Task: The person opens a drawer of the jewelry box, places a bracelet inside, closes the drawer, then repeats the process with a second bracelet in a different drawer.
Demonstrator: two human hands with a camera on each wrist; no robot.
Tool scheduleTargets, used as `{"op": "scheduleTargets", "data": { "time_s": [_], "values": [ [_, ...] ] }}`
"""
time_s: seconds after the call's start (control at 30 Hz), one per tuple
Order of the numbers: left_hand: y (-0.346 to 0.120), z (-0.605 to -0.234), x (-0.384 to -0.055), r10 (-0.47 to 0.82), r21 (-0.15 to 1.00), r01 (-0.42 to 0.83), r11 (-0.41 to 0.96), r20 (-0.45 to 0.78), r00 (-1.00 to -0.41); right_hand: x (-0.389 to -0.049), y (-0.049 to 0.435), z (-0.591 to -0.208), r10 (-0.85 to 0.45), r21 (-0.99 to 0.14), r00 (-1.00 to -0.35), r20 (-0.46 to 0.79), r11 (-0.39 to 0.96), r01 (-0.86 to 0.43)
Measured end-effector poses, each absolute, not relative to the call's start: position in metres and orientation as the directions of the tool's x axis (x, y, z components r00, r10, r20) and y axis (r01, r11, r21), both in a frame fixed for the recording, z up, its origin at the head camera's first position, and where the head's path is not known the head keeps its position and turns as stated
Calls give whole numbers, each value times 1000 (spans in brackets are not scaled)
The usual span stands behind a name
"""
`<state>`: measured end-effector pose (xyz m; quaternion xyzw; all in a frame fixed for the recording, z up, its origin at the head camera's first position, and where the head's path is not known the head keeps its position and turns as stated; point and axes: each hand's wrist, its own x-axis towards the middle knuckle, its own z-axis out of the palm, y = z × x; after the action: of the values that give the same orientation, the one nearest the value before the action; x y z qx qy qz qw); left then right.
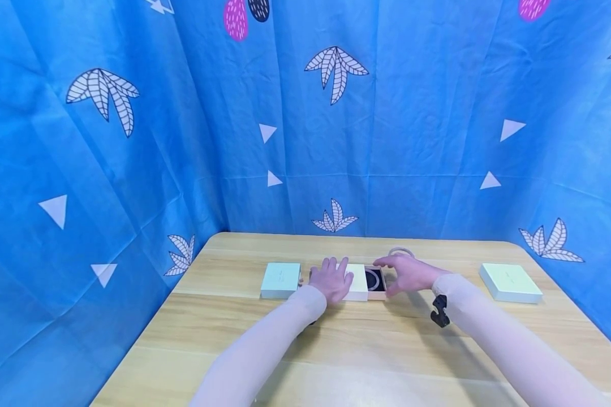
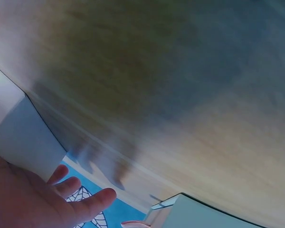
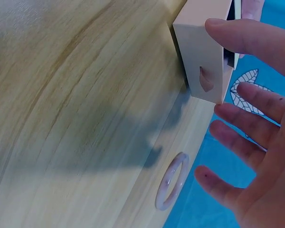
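Observation:
A pale yellow box sleeve (image 1: pixel 356 282) lies mid-table, its inner drawer (image 3: pixel 199 61) sliding partly out to the right. Inside the drawer's black lining rests a ring-shaped bangle (image 1: pixel 372 280). My left hand (image 1: pixel 331 280) is laid over the left part of the sleeve with fingers extended; in the left wrist view its fingers spread beside a white box side (image 2: pixel 26 128). At the drawer's right end is my right hand (image 1: pixel 409 272), thumb by the upper edge and fingers spread apart. Whether the thumb touches the drawer I cannot tell. A second, marbled bangle (image 3: pixel 172 182) lies on the table behind the right hand.
To the left sits a light teal box (image 1: pixel 281 278), with something small and partly hidden at its right side. A pale green box (image 1: pixel 511 281) stands at the far right of the wooden table (image 1: pixel 366 362). Blue patterned curtains (image 1: pixel 412 113) hang behind and beside it.

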<state>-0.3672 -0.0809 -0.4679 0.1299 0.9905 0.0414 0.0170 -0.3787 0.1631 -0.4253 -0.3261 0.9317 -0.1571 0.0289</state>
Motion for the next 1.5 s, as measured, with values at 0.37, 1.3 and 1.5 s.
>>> {"op": "scheduleTargets", "data": {
  "time_s": [0.37,1.3,1.5],
  "values": [
    [-79,-467,-366,254,87,251,964,-33,-967,-379,161,-425,-615,-372,-788,36,723,-582],
    [-81,-465,-365,270,92,269,959,-7,-963,-382,148,-428,-627,-390,-778,34,709,-588],
    [-80,-469,-368,266,84,263,961,-26,-964,-383,146,-428,-631,-381,-775,36,708,-595]
  ]
}}
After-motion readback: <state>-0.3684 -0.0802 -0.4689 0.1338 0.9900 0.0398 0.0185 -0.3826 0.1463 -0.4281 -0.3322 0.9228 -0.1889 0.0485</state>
